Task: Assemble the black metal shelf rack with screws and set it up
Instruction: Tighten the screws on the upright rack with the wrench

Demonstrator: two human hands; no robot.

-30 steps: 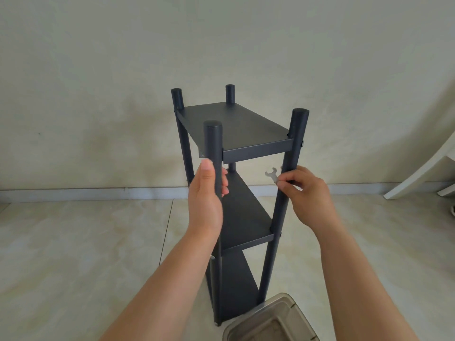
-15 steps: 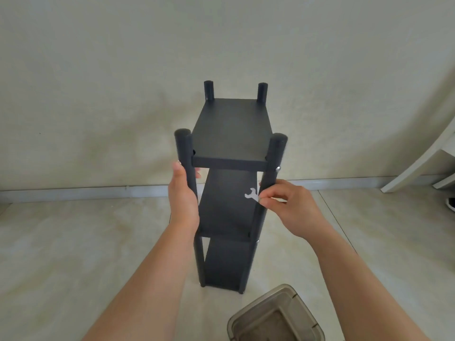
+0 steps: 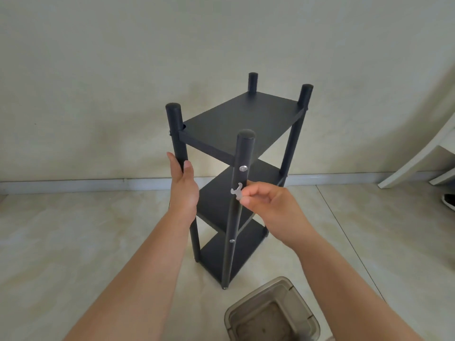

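I see the black 3-tier shelf rack (image 3: 236,124) upright on the tiled floor (image 3: 61,242), left hand (image 3: 183,190) gripping its near-left post (image 3: 176,134), right hand (image 3: 268,205) pinching a small flat wrench (image 3: 236,191) against the nearest post (image 3: 242,168).

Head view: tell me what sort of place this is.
Probably a bare room in a home: a plain plastered wall, pale floor tiles with a baseboard, and a white furniture leg at the right edge.
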